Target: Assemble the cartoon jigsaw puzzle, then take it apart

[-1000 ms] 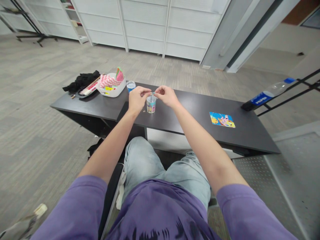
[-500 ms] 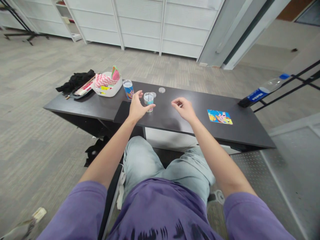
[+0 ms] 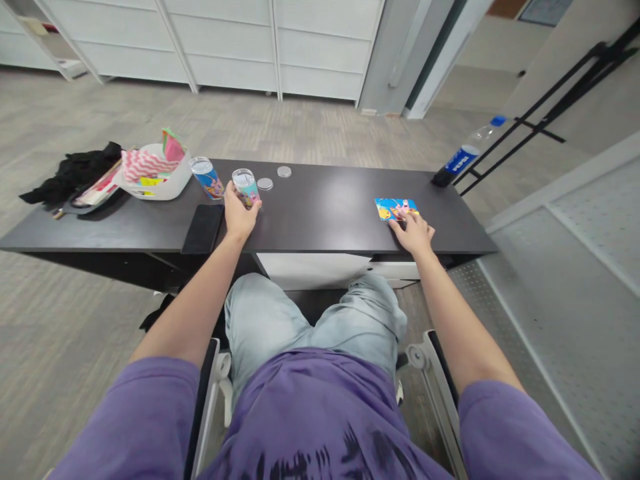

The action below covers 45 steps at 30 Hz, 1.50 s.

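My left hand [image 3: 240, 215] is wrapped round a clear can [image 3: 245, 187] with a colourful cartoon print, standing on the dark table [image 3: 320, 212]. A second printed can [image 3: 207, 179] is just left of it. Two round silver lids, one nearer [image 3: 265, 184] and one farther [image 3: 284, 171], lie beyond my left hand to the right. On the right, my right hand [image 3: 414, 233] rests with spread fingers on the near edge of a flat blue cartoon card [image 3: 393, 208]. Nothing is seen lifted in that hand.
A black phone [image 3: 203, 229] lies near the front edge. To the left are a white basket [image 3: 173, 188] with cloths and a black cloth heap [image 3: 83, 170]. A Pepsi bottle [image 3: 461, 160] stands at the right end, beside a black metal frame [image 3: 540, 125].
My right hand has moved right and down onto the card. My left hand has closed round the can it was beside. The view has shifted to the right.
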Tool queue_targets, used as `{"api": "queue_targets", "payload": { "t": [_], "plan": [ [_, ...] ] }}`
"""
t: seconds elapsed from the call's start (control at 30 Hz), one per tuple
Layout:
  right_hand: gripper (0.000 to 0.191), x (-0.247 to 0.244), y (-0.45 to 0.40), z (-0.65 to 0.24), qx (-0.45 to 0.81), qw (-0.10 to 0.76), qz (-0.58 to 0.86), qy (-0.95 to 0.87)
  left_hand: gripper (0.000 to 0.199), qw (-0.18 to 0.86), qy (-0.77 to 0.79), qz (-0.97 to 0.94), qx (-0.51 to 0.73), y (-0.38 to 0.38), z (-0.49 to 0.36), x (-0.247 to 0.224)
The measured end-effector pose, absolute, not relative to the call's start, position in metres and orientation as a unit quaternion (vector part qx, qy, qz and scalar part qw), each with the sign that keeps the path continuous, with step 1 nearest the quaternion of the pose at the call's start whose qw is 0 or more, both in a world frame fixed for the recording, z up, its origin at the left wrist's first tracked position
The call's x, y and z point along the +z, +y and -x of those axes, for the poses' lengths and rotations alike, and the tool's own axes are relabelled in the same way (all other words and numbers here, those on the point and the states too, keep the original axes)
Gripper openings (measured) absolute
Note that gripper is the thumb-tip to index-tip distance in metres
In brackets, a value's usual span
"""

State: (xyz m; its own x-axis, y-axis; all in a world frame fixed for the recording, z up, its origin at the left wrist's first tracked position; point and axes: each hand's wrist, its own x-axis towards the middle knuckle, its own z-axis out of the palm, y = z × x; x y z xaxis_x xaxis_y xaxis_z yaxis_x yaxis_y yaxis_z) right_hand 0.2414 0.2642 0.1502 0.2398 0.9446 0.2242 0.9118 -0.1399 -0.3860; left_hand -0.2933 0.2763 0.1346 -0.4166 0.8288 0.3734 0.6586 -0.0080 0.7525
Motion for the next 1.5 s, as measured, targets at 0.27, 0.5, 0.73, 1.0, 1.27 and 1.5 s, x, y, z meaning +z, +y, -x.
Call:
{"api": "queue_targets", "payload": {
  "t": [0.27,0.5,0.73,1.0,1.27,1.5],
  "plan": [
    [0.043,0.141,0.257,-0.149,0.074,0.192,0.652,-0.730,0.084,0.042,0.673,-0.606,0.422,0.223,0.234,0.139],
    [0.050,0.148,0.263,-0.097,0.110,0.205,0.591,-0.772,0.096,0.129,0.638,-0.708,0.275,0.239,0.171,0.145],
    [0.047,0.143,0.291,-0.104,0.113,0.224,0.642,-0.725,0.121,0.158,0.675,-0.700,0.173,0.279,0.168,0.164],
    [0.041,0.138,0.292,-0.103,0.110,0.216,0.646,-0.724,0.156,0.184,0.684,-0.698,0.109,0.321,0.158,0.179],
    [0.039,0.138,0.293,-0.102,0.108,0.210,0.648,-0.724,0.130,0.199,0.684,-0.696,0.092,0.322,0.162,0.176],
    [0.038,0.136,0.294,-0.101,0.106,0.216,0.645,-0.726,0.115,0.213,0.684,-0.692,0.087,0.330,0.162,0.178]
  ]
}}
